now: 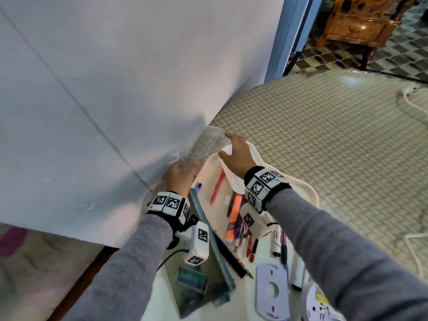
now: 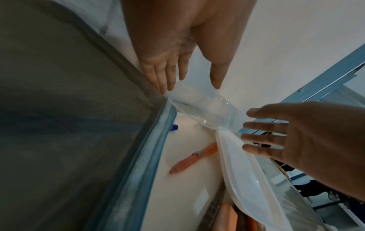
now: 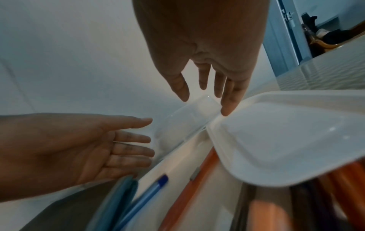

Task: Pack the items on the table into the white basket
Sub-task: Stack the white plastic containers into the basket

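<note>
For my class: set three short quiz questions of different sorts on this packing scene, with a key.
1. True or false: the clear plastic container lies flat inside the white basket.
2. Which hand is at the container's nearer, lower end: A left, B right?
3. Fill in: the white plastic lid lies in the basket over the ____ end of the orange-red pen.

Key: 1 false, it is tilted at the basket's far rim between both hands; 2 A, the right hand is at its upper end; 3 far.
</note>
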Action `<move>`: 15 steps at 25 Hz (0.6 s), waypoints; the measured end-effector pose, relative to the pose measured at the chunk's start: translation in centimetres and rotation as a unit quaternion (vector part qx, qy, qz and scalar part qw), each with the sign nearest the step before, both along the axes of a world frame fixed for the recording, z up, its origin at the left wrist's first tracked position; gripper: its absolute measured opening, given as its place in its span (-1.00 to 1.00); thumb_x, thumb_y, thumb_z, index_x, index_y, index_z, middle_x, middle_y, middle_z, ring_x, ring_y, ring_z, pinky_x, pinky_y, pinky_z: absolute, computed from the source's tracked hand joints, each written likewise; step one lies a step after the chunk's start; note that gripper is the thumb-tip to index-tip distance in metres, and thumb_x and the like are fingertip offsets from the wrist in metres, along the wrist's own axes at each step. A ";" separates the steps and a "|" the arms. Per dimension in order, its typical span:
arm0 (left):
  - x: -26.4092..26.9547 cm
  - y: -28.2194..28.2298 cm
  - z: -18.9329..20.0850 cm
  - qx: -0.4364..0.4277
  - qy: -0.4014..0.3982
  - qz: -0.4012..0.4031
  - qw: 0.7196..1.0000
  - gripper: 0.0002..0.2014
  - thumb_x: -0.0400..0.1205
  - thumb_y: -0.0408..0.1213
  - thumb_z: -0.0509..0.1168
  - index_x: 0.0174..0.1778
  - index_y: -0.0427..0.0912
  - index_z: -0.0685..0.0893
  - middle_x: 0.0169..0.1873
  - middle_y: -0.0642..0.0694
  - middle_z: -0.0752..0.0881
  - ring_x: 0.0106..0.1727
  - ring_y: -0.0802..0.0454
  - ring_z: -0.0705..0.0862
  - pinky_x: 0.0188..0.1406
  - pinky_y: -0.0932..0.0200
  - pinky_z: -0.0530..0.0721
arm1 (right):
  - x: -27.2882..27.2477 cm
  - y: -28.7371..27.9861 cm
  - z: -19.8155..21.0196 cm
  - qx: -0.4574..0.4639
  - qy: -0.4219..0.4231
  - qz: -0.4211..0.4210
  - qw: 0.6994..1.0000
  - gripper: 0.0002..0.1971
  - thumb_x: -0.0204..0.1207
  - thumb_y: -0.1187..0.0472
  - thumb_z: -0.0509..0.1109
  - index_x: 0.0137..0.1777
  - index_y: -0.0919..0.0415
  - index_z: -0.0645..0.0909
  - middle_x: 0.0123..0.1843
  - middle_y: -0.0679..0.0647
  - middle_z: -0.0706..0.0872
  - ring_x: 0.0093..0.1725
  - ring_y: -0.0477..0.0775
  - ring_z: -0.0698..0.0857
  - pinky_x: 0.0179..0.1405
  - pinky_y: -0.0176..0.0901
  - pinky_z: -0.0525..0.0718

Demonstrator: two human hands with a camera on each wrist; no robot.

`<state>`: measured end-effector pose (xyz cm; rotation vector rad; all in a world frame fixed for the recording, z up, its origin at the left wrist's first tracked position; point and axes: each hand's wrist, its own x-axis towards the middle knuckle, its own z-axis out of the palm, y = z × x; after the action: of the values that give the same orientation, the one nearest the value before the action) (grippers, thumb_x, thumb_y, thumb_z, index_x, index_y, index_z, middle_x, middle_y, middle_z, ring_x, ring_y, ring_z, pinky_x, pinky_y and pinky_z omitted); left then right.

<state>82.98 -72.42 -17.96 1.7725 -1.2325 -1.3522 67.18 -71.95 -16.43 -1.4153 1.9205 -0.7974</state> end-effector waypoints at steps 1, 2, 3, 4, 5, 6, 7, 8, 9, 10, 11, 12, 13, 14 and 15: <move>-0.2 0.0 -0.2 0.001 0.001 -0.007 1.000 -0.53 0.63 -0.09 0.34 0.43 -0.18 0.49 0.12 -0.03 0.65 0.12 -0.02 0.65 -0.10 0.41 0.48 | -0.1 -0.8 0.2 0.000 0.010 0.002 1.000 -0.38 0.57 0.24 0.36 0.59 0.31 0.23 0.56 0.25 0.33 0.57 0.21 0.26 0.52 -0.06 0.20; -0.3 -0.1 -0.7 0.001 -0.001 -0.007 1.000 -0.63 0.64 -0.08 0.33 0.33 -0.12 0.54 -0.01 0.04 0.65 -0.03 0.07 0.66 -0.30 0.51 0.48 | -0.2 -1.6 0.3 0.006 0.014 0.006 1.000 -0.34 0.58 0.21 0.36 0.61 0.30 0.18 0.59 0.24 0.30 0.60 0.19 0.23 0.52 -0.08 0.17; -0.6 0.0 -0.7 -0.003 -0.004 -0.011 1.000 -0.71 0.63 -0.07 0.34 0.22 -0.06 0.54 -0.06 0.07 0.65 -0.12 0.14 0.64 -0.43 0.57 0.45 | -0.4 -2.1 0.4 0.016 0.016 0.014 1.000 -0.31 0.59 0.18 0.36 0.63 0.30 0.14 0.62 0.23 0.27 0.62 0.17 0.21 0.53 -0.09 0.17; -0.8 -0.2 -1.1 -0.011 0.005 -0.012 1.000 -0.61 0.59 -0.03 0.37 0.25 -0.14 0.57 -0.01 0.06 0.69 -0.11 0.16 0.65 -0.36 0.60 0.49 | -0.6 -2.5 0.4 0.028 0.014 0.025 0.999 -0.29 0.59 0.16 0.37 0.64 0.29 0.11 0.64 0.21 0.25 0.63 0.15 0.21 0.53 -0.08 0.17; -1.1 0.1 -0.9 -0.020 0.026 -0.014 0.999 -0.44 0.48 0.07 0.42 0.30 -0.19 0.56 0.10 -0.01 0.72 -0.01 0.11 0.69 -0.15 0.50 0.59 | -0.8 -2.5 0.4 0.036 0.011 0.032 0.999 -0.27 0.58 0.15 0.38 0.65 0.27 0.10 0.64 0.19 0.24 0.62 0.14 0.22 0.54 -0.06 0.20; -1.3 0.3 -1.0 -0.023 0.038 -0.006 0.999 -0.25 0.35 0.18 0.43 0.37 -0.20 0.54 0.19 -0.07 0.71 0.12 0.03 0.70 0.09 0.29 0.65 | -0.8 -2.3 0.2 0.040 0.006 0.032 0.999 -0.26 0.56 0.13 0.40 0.65 0.26 0.12 0.63 0.18 0.25 0.61 0.14 0.26 0.54 -0.04 0.23; -1.3 0.3 -1.2 -0.022 0.037 -0.006 0.999 -0.12 0.25 0.26 0.42 0.42 -0.17 0.51 0.26 -0.10 0.69 0.22 -0.01 0.68 0.24 0.09 0.63 | -0.8 -2.3 0.2 0.036 -0.001 0.025 0.999 -0.25 0.54 0.12 0.43 0.63 0.25 0.15 0.61 0.18 0.27 0.58 0.14 0.30 0.52 -0.03 0.28; -1.6 0.7 -2.1 -0.013 0.042 -0.009 0.999 -0.08 0.23 0.29 0.41 0.45 -0.15 0.48 0.31 -0.11 0.66 0.28 -0.03 0.65 0.32 0.01 0.60 | -1.1 -1.9 -0.5 0.034 -0.010 0.011 0.999 -0.25 0.52 0.10 0.45 0.62 0.25 0.19 0.56 0.18 0.29 0.54 0.16 0.34 0.51 -0.03 0.31; -1.6 0.9 -1.8 -0.010 0.044 -0.012 0.999 -0.12 0.29 0.26 0.43 0.47 -0.15 0.45 0.36 -0.10 0.62 0.32 -0.02 0.62 0.32 0.05 0.58 | -1.0 -1.9 -0.6 0.021 -0.016 0.002 1.000 -0.25 0.49 0.09 0.48 0.61 0.26 0.23 0.51 0.20 0.31 0.51 0.17 0.36 0.50 -0.05 0.33; -1.4 1.2 -1.6 -0.008 0.047 -0.007 0.999 -0.20 0.41 0.18 0.44 0.49 -0.17 0.43 0.40 -0.07 0.58 0.34 0.01 0.59 0.26 0.18 0.58 | -1.0 -1.7 -0.8 0.010 -0.017 -0.002 1.000 -0.24 0.48 0.07 0.49 0.60 0.26 0.25 0.47 0.21 0.32 0.50 0.19 0.35 0.50 -0.06 0.32; -1.3 1.3 -1.4 -0.016 0.047 0.002 0.999 -0.27 0.50 0.07 0.43 0.52 -0.20 0.39 0.42 -0.04 0.54 0.34 0.03 0.56 0.15 0.33 0.58 | -1.0 -1.7 -0.7 0.000 -0.014 -0.005 1.000 -0.24 0.47 0.04 0.49 0.60 0.26 0.26 0.44 0.22 0.32 0.49 0.20 0.33 0.51 -0.05 0.30; -1.3 1.3 -1.3 -0.020 0.046 0.014 0.999 -0.30 0.55 0.00 0.41 0.54 -0.21 0.34 0.41 -0.02 0.50 0.34 0.04 0.53 0.11 0.38 0.56 | -1.1 -1.6 -0.5 -0.009 -0.009 -0.009 1.000 -0.24 0.47 0.02 0.49 0.59 0.26 0.27 0.42 0.22 0.31 0.48 0.20 0.32 0.53 -0.03 0.28; -1.3 1.4 -1.4 -0.021 0.051 0.026 0.998 -0.31 0.57 -0.04 0.41 0.56 -0.20 0.31 0.44 -0.07 0.48 0.37 0.02 0.51 0.19 0.32 0.56 | -1.1 -1.5 -0.3 -0.016 -0.009 -0.016 1.000 -0.26 0.48 0.00 0.48 0.58 0.25 0.29 0.41 0.22 0.30 0.47 0.20 0.31 0.54 0.00 0.28; -1.4 1.6 -1.2 -0.024 0.060 0.031 0.997 -0.30 0.56 -0.05 0.42 0.56 -0.19 0.31 0.47 -0.10 0.47 0.41 -0.01 0.50 0.33 0.17 0.53 | -1.3 -1.1 0.0 -0.024 -0.012 -0.028 0.999 -0.28 0.48 -0.01 0.48 0.56 0.24 0.32 0.40 0.21 0.30 0.46 0.20 0.32 0.54 0.03 0.28; -1.5 2.1 -0.8 -0.026 0.069 0.033 0.997 -0.32 0.55 -0.07 0.43 0.54 -0.17 0.33 0.47 -0.12 0.48 0.42 -0.03 0.50 0.42 0.03 0.50 | -1.6 -0.5 0.3 -0.035 -0.020 -0.039 0.998 -0.31 0.47 -0.02 0.48 0.53 0.23 0.36 0.38 0.19 0.31 0.45 0.19 0.33 0.54 0.05 0.30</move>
<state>81.45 -70.36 -18.76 1.6403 -1.1140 -1.3680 65.62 -72.40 -16.12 -1.3617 1.9456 -0.9301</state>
